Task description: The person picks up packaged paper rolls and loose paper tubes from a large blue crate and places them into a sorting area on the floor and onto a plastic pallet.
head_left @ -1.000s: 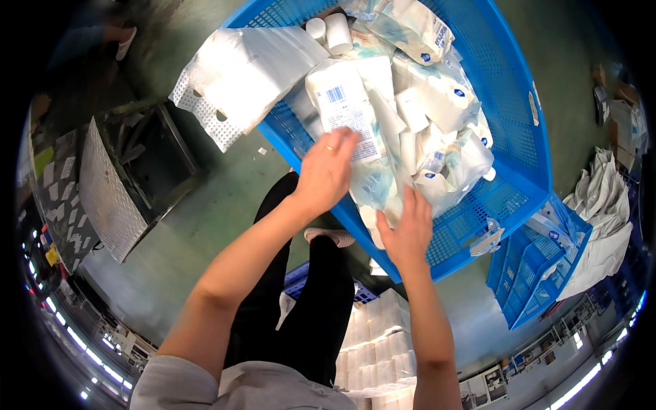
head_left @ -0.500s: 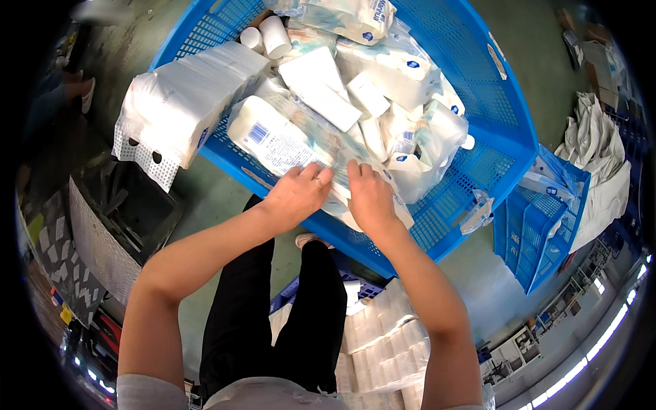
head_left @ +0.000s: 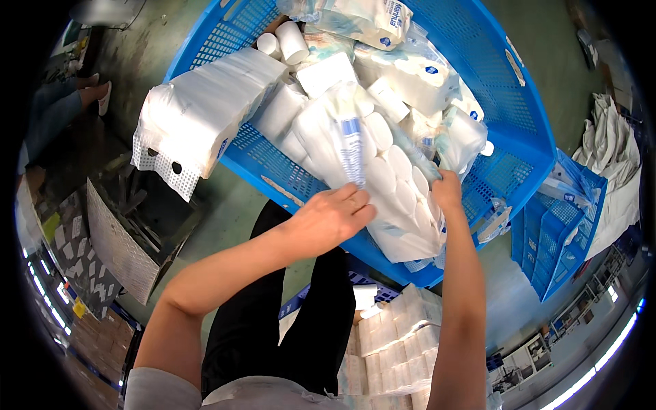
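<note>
Gripping a clear-wrapped pack of white rolls [head_left: 383,184] at the blue crate's [head_left: 506,102] near edge, left hand [head_left: 335,215] and right hand [head_left: 447,191] are clenched; lifting clear is judged next, needing firm support beneath

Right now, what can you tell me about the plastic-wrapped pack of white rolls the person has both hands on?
The pack of rolls is a long bundle of white paper rolls sealed in clear, crinkled plastic with a blue printed strip along it. It lies tilted across the near rim of the blue crate, its lower end hanging over the edge. The left hand grips its near side; the right hand holds its far edge. Other wrapped packs and loose rolls press against it from behind.
</note>
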Motion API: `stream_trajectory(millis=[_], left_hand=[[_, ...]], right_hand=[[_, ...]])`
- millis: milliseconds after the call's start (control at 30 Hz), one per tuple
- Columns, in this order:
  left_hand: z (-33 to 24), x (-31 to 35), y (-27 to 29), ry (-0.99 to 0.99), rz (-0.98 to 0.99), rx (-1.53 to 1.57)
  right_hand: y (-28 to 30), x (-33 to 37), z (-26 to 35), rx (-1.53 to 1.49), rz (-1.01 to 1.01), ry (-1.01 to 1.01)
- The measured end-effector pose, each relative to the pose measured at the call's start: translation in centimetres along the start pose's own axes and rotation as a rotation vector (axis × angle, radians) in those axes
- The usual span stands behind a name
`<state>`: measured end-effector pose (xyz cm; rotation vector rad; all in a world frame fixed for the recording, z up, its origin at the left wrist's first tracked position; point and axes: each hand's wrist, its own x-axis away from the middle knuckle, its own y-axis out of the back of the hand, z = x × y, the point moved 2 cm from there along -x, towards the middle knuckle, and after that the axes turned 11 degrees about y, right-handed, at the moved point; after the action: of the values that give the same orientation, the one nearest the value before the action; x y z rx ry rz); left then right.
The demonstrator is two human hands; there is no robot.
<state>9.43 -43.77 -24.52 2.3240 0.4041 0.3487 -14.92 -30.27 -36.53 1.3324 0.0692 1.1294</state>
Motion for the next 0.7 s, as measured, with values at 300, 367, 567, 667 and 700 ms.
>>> stream_trajectory(millis=[300,367,567,667,700], left_hand=[[0.0,-5.0,-3.0,0.150,-0.167,0.057],[0.7,-4.4,-3.3,0.151,-0.155,0.028],[1.9,-1.5,-1.8,0.207,-0.065,0.030],[2.8,0.4,-1.0,0.156,-0.012,0.000],[3.3,0.8,-0.6,0.178,0.051,-0.070]], right_hand=[[0.4,-4.0,13.2,-0.675,0.285,0.452],[-0.9,-4.9,15.0,-0.708,0.429,0.393],[-3.1,-3.5,19.8,-0.686,0.618,0.364],[-5.5,-3.9,21.4,-0.540,0.483,0.571],[-5.4,-4.1,21.9,-0.460,0.460,0.563]])
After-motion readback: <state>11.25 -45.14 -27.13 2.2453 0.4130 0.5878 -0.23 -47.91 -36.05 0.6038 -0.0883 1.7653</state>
